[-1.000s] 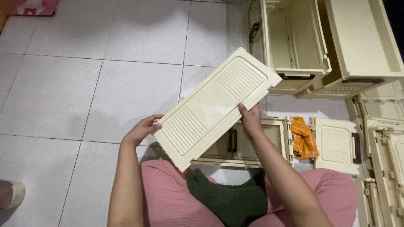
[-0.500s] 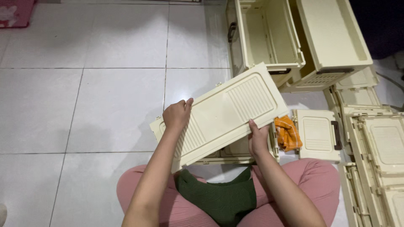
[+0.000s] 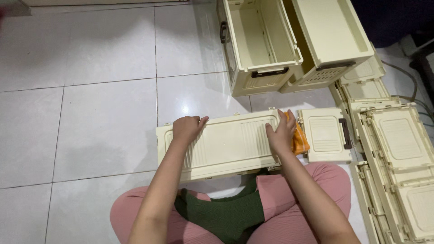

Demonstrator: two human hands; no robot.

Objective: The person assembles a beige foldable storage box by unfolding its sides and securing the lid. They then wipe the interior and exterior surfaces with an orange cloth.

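Observation:
A cream ribbed plastic panel [image 3: 226,144] lies flat and level just above my lap, over a folded crate part on the white tile floor. My left hand [image 3: 187,128] presses on its left end with fingers curled over the far edge. My right hand [image 3: 281,131] rests on its right end, fingers spread flat. An orange cloth [image 3: 299,141] peeks out beside my right hand. A small cream side panel [image 3: 325,134] with a dark handle lies just right of the cloth.
Two assembled cream crates [image 3: 257,45] [image 3: 332,38] stand open at the far side. Folded cream crate panels [image 3: 398,158] are stacked along the right. White floor tiles [image 3: 90,113] stretch to the left. A dark cable [image 3: 409,86] runs at the far right.
The panel was held tilted in the air; it has come down and turned level, lying flat over the folded crate part. My left hand shifted from the panel's lower edge to its far left top.

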